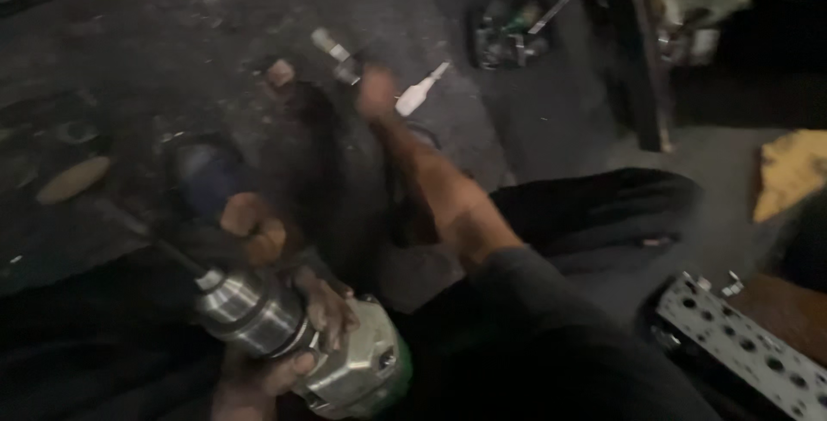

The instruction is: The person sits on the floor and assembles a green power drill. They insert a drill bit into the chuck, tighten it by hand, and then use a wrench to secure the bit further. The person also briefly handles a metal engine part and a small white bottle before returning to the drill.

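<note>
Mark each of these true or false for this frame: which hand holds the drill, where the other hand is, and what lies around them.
1. The left hand grips a power drill with a silver chuck. True.
2. The right hand rests on the drill. False: it reaches out over the dark floor, blurred.
3. A perforated metal plate lies at lower right. True.
4. A yellow cloth lies at far left. False: it is at the right edge.

Power drill (293, 335) low in front, left hand (323, 322) wrapped on its body. Right hand (376, 94) reaches well ahead, just beside a white-handled tool (422, 89) on the floor (551, 120). Parts tray (508, 34) behind that. Perforated metal plate (741, 343) far right, cloth (792, 171) behind it.
</note>
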